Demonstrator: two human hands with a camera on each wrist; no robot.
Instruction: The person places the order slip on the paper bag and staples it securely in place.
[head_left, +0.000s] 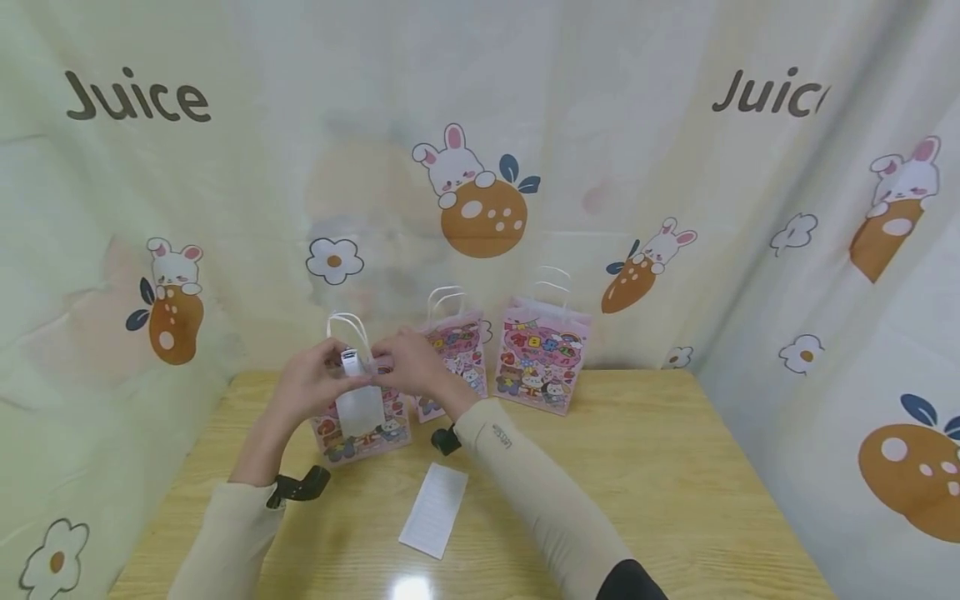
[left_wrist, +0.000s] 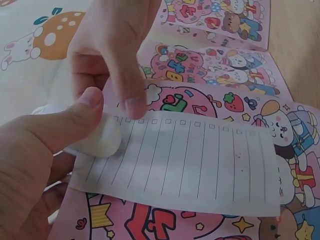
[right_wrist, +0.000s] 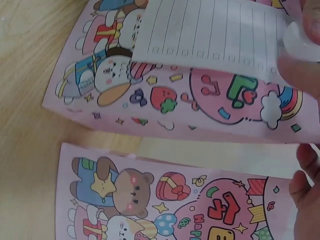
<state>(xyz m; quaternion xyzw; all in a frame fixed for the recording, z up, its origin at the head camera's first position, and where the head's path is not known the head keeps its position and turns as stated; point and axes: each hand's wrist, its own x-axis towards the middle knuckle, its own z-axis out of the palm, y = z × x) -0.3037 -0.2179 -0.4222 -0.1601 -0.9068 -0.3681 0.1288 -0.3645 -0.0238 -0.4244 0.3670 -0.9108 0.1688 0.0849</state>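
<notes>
Checklist slip (left_wrist: 175,162) is lying against the front of a pink cartoon gift bag (head_left: 396,423), right below both hands. Left hand (head_left: 311,383) has a little white stapler-like tool (left_wrist: 107,137) gripped at the slip's top edge; right hand (head_left: 412,360) looks to be pinching slip and bag rim just beside it. Fastening step, I'd say, so next calls for holding that edge steady and squeezing. Two more bags (head_left: 542,358) stand right of the hands, spare paper (head_left: 433,510) nearer on the counter (head_left: 637,483).
</notes>
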